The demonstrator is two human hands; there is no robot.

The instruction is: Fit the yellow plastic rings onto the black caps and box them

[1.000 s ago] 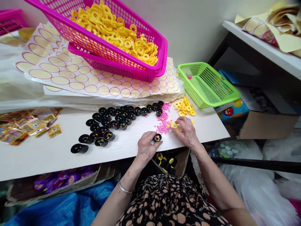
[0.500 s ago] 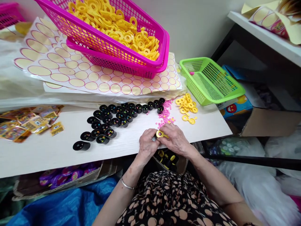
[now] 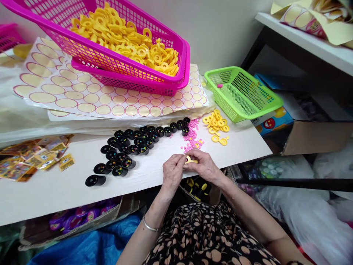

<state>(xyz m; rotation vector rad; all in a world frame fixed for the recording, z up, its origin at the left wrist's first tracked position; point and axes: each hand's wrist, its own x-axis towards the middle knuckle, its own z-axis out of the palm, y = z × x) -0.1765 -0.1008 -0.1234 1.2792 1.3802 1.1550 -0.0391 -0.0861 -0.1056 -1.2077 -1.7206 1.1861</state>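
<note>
Close to the table's front edge, my left hand [image 3: 174, 170] and my right hand [image 3: 203, 165] meet around one small yellow plastic ring piece [image 3: 189, 159]. Fingers of both hands are closed on it and cover much of it. Just beyond my fingertips lie many small pink beads [image 3: 192, 139]. Several loose yellow ring pieces [image 3: 216, 122] lie to the right of the beads. Left of my hands stand several round black cups [image 3: 128, 162] with bits of colour inside.
A pink basket [image 3: 116, 55] heaped with yellow ring pieces rests on sticker sheets [image 3: 91, 97]. At the back right is a green basket [image 3: 264, 106]. Small printed packets [image 3: 44, 158] lie on the left. Below the edge, a box [image 3: 215, 193] holds black and yellow pieces.
The yellow ring piece has turned in my fingers, and my left fingers now cover more of it. The camera view has shifted slightly; the things on the table look unmoved.
</note>
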